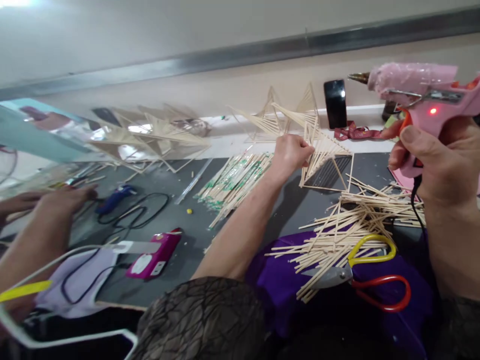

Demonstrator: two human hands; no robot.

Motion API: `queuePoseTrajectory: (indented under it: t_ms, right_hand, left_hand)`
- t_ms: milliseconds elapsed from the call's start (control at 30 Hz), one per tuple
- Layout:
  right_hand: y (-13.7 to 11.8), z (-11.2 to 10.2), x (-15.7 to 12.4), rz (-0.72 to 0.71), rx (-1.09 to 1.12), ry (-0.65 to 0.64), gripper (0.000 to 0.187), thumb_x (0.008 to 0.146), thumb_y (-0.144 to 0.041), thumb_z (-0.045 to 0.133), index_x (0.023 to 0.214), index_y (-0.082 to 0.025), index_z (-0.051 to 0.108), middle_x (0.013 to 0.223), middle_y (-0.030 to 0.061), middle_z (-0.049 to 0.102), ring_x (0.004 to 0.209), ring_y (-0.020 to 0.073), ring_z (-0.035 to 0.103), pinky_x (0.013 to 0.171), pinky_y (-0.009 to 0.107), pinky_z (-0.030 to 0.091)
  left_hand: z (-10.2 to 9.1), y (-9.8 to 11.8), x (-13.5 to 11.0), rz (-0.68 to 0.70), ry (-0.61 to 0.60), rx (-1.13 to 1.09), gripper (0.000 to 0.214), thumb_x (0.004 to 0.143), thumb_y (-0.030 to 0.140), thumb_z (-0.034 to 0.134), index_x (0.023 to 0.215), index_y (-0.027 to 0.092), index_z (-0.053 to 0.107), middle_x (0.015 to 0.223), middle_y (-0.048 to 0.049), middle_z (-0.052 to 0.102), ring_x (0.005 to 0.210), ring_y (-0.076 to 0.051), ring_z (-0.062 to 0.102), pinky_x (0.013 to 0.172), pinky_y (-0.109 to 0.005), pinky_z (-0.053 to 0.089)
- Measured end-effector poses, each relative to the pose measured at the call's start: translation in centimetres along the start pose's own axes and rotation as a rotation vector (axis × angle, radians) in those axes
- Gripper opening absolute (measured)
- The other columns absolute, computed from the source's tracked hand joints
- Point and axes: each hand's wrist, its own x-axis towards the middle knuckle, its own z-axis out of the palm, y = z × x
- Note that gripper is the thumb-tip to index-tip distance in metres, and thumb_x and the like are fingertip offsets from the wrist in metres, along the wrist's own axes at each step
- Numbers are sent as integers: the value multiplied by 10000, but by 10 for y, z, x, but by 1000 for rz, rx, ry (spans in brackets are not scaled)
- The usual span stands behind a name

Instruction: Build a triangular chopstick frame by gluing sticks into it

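My left hand (290, 152) reaches forward and grips a triangular frame of thin wooden sticks (324, 150), its fingers closed round the sticks at the frame's left edge. My right hand (437, 160) is raised at the right and closed round the handle of a pink hot glue gun (412, 82). The gun's brass nozzle points left and a red light glows on its body. A loose heap of wooden sticks (348, 235) lies below the frame, between my arms.
Scissors (360, 272) with yellow and red handles rest on purple cloth (273, 280). Packs of sticks (234, 180), finished stick frames (153, 137), black tape roll (335, 103), a magenta box (155, 255) and black cables lie on the dark table. Another person's hand (63, 197) works at left.
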Motion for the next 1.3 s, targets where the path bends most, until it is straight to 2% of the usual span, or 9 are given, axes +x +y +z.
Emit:
queuePoseTrajectory:
  t_ms: [300,667,933,1133,1300]
  right_hand:
    - [3,2,0,9,30,-43,58,738,-130,709,683,-148,711,672,36,683,431,104,565,367,253,447]
    - [9,4,-1,48,0,-35,14,710,-153,728,698,-146,727,638,56,688,396,121,544,345,272,390]
    - [8,6,-2,53,10,-31,15,712,-147,720,708,-162,723,687,42,703,405,111,550,376,269,431]
    - [7,6,-1,62,-14,-23,16,702,-160,728,689,-168,726,662,44,694,405,115,543,344,262,390]
    - [7,7,-2,59,-10,-16,36,701,-137,722,698,-170,736,649,46,678,411,121,546,365,275,409]
  left_hand:
    - [-1,-3,0,40,-47,57,215,721,217,540,676,142,737,546,-40,663,697,-196,688,738,-290,530]
    - [4,-11,3,59,-46,100,242,728,186,524,693,125,756,534,-62,657,689,-203,676,795,-314,509]
    - [7,-12,0,47,-48,96,244,734,201,540,738,118,769,564,-80,678,711,-208,683,776,-313,510]
    - [11,-16,3,71,-48,95,243,746,221,543,737,117,762,577,-88,686,708,-206,684,775,-305,505]
    - [11,-15,1,70,-42,110,257,753,221,538,765,107,767,636,-105,712,738,-210,682,801,-304,500]
